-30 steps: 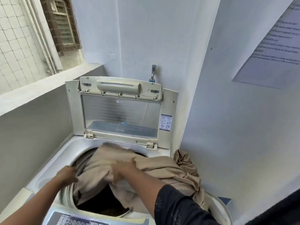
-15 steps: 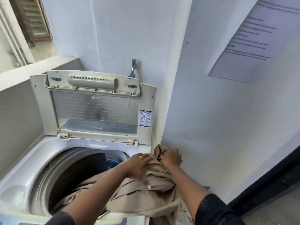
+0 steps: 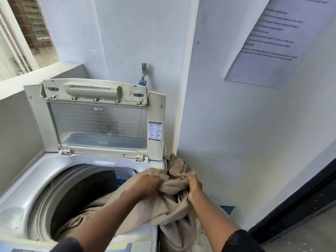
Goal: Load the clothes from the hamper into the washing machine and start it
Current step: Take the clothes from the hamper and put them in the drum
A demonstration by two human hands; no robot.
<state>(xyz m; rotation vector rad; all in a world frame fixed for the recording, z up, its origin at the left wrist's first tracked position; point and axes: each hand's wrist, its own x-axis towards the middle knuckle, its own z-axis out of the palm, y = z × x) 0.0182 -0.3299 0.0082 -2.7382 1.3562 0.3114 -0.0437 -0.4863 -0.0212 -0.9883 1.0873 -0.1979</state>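
Note:
A large beige cloth point(image 3: 163, 202) drapes over the right rim of the top-loading washing machine point(image 3: 32, 179). Part of it lies inside the dark drum point(image 3: 81, 190), part hangs down outside on the right. My left hand point(image 3: 148, 182) grips a bunch of the cloth above the machine's right edge. My right hand point(image 3: 194, 188) grips another bunch just to the right of it, beyond the rim. The machine's lid point(image 3: 98, 122) stands upright and open at the back. The hamper is hidden, apart from a small blue corner point(image 3: 227, 210) behind my right forearm.
A white wall point(image 3: 236, 133) stands close on the right with a printed sheet point(image 3: 276, 37) taped to it. A tap point(image 3: 144, 71) sticks out of the back wall above the lid. A ledge and window are at the upper left. A dark strip runs along the floor at lower right.
Both hands moved from the drum opening to the right, onto the bunch of cloth at the machine's right rim. The view swung right, then slightly back left.

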